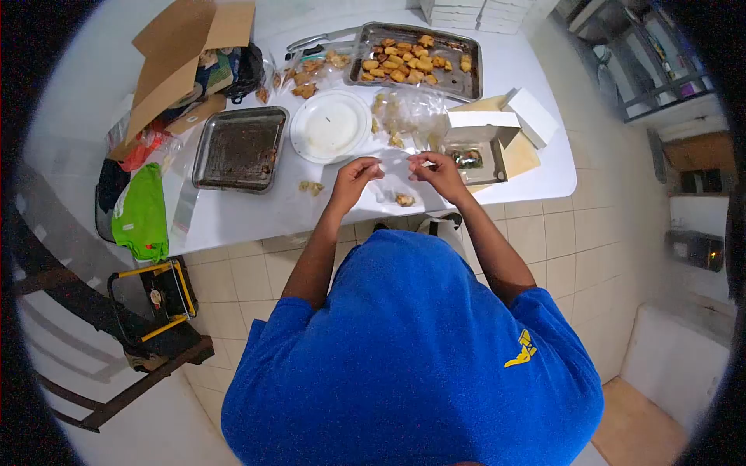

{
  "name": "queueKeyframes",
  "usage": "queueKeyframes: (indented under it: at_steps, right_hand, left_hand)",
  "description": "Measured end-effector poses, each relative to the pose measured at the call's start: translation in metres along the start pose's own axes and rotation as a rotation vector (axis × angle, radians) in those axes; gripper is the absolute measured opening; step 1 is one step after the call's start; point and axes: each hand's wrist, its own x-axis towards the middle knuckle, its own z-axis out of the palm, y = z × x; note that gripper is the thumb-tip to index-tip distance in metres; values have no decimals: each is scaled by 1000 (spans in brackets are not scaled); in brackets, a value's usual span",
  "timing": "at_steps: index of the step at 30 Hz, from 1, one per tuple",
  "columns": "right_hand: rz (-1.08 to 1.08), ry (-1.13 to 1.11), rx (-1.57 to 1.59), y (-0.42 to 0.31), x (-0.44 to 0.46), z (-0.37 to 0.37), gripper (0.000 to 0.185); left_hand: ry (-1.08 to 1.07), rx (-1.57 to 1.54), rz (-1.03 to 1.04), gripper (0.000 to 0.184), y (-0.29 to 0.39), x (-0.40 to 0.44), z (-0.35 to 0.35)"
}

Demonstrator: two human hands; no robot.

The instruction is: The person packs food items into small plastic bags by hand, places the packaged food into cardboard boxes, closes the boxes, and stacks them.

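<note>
My left hand point(359, 180) and my right hand point(437, 175) face each other over the table's front part, fingers pinched on a clear plastic bag point(395, 169) stretched between them. Just below the bag lies a small browned food piece point(405, 199), apparently inside clear plastic. Left of my left hand is another small wrapped piece point(311, 188). A stack of white plates point(330, 126) stands behind my left hand. Beyond the hands, clear bags with food pieces point(400, 113) lie on the table. An open white box point(472, 155) with something green inside is beside my right hand.
A metal tray of browned food pieces point(472, 81) is at the back, a knife point(322, 37) beside it. An empty, stained metal tray point(203, 159) lies left, near an open cardboard box point(167, 74) and a green bag point(140, 217). White boxes point(466, 14) are stacked behind.
</note>
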Motion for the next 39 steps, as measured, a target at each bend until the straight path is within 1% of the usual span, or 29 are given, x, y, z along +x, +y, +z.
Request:
queueKeyframes:
  at_steps: [3,4,7,11,14,16,17,20,22,23,25,26,28,31,32,35,38,39]
  right_hand:
    - [-112,-8,-122,31,11,-5,13]
    - [-161,-8,-210,40,15,-8,15]
    - [-195,-4,-257,52,22,-10,16]
    - [-157,13,-274,52,24,-14,11]
    - [-73,59,-319,39,23,-11,15]
    - [-16,57,-331,38,24,-11,19]
    - [-29,59,-329,38,24,-11,21]
    - [-85,49,-295,42,29,-14,28]
    - [-146,20,-232,46,33,-17,32]
    - [-117,-11,-188,47,34,-20,34]
    - [-59,-71,-98,42,34,-22,36]
    - [-62,-82,-140,39,33,-23,37]
    - [-72,-103,-225,25,31,-21,38]
    - [-139,-143,-339,21,32,-20,37]
    - [-115,-155,-335,20,33,-19,35]
    - [-69,-185,-305,24,38,-21,28]
    - [-66,-215,-245,37,46,-28,23]
    - [-63,-232,-230,37,47,-29,22]
  left_hand:
    - [8,-30,-45,18,-22,4,-6]
    - [15,-42,-43,18,-31,5,-8]
    - [7,-121,-29,20,-40,8,-15]
    - [-22,-215,-36,22,-28,6,-17]
    - [-21,104,-42,21,-29,13,-15]
    - [19,13,66,25,-29,13,-5]
    - [41,-33,118,27,-28,12,-1]
    - [23,-58,31,35,-20,9,1]
    - [32,-23,18,30,-28,12,1]
    - [36,-7,11,28,-32,13,1]
    - [23,108,118,23,-41,17,-2]
    - [16,167,172,21,-46,18,-4]
    - [21,196,181,18,-42,20,-2]
    - [20,274,210,20,-33,21,1]
    - [18,306,222,21,-30,20,2]
    - [28,145,158,20,-42,24,0]
    - [-46,214,129,19,-29,21,-4]
    - [-56,42,42,19,-26,21,-6]
